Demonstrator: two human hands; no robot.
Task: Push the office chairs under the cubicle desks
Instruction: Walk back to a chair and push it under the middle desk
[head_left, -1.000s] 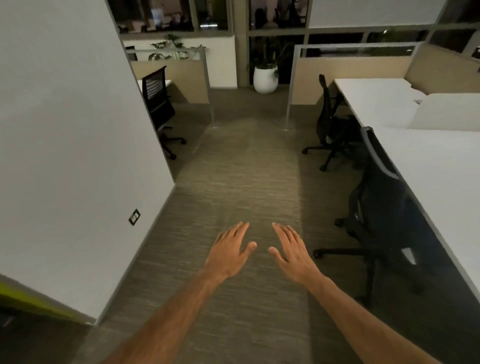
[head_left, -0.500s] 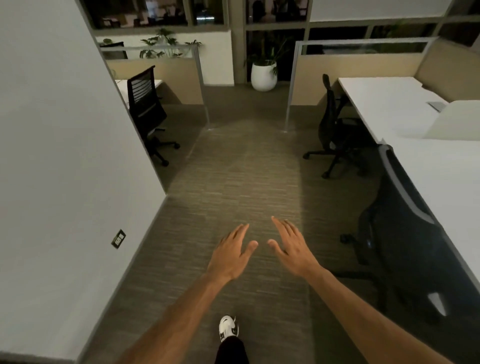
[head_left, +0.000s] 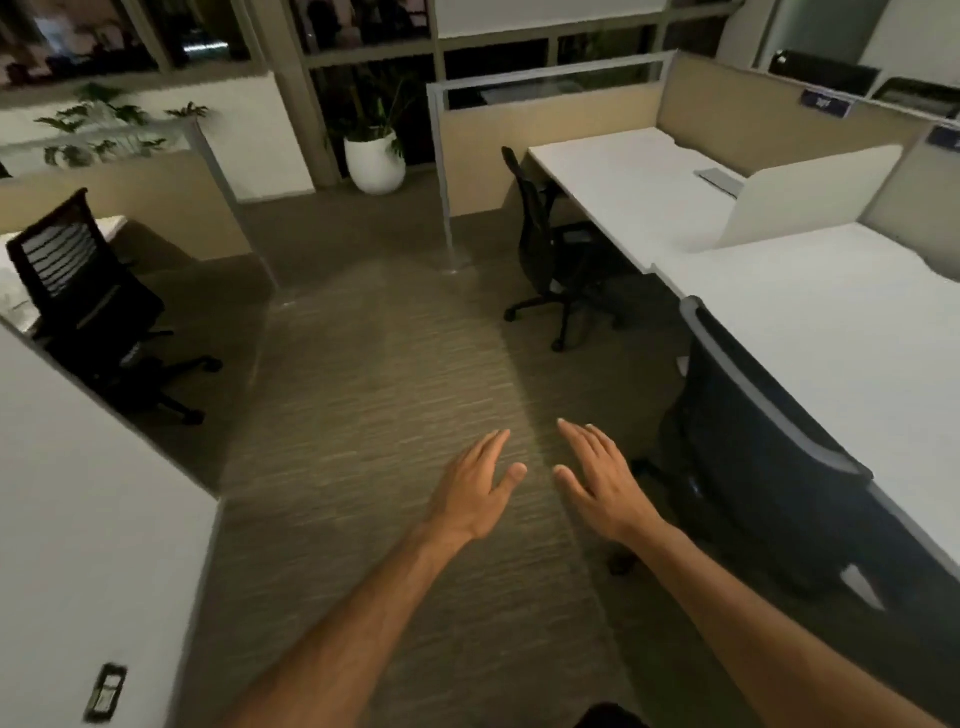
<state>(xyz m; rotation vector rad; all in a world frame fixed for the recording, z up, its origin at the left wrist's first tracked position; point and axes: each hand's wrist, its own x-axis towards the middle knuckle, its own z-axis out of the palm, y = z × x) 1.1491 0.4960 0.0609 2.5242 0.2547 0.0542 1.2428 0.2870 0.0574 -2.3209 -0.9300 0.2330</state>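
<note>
My left hand (head_left: 475, 486) and my right hand (head_left: 602, 480) are stretched out in front of me over the carpet, fingers straight, holding nothing. A dark office chair (head_left: 769, 467) stands close on my right, its back against the edge of the near white desk (head_left: 831, 332). Farther ahead a second black chair (head_left: 550, 249) sits partly under the far white desk (head_left: 623, 182). On the left a black chair with a slatted back (head_left: 83, 306) stands beside a desk corner (head_left: 111, 226) behind a white wall.
A white wall (head_left: 78, 519) with a socket (head_left: 106, 691) fills the left. Beige cubicle partitions (head_left: 550, 119) with metal posts flank the carpeted aisle (head_left: 384, 374). A white planter (head_left: 375, 163) stands by the windows. A white divider panel (head_left: 800, 195) separates the right desks.
I have walked forward along the aisle, so the chairs and desks appear nearer and the view has turned right. Both hands stay outstretched and open.
</note>
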